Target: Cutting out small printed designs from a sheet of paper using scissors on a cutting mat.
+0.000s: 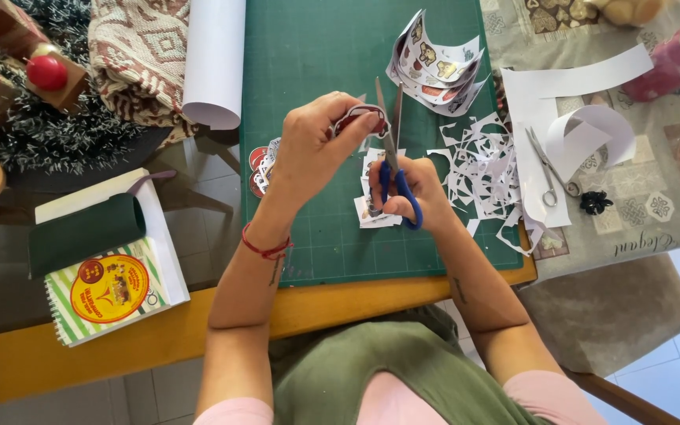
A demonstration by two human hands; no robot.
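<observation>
The left hand is pinching a small red and white sticker cutout between thumb and fingers, holding it up over the green cutting mat. The right hand is gripping the blue-handled scissors, with fingers through the loops and the blades pointing up, right beside the cutout. The blades are standing a little apart at the paper's edge.

To cut well here, I think the left hand should be turning the paper slowly while the scissors are making small snips close to the picture's edge.

More cut stickers are lying on the mat under the left hand. A curled sticker sheet is sitting further up, and white paper scraps are piling up on the right. A second, metal pair of scissors is resting on white paper beyond them. A spiral notebook is lying at the left.
</observation>
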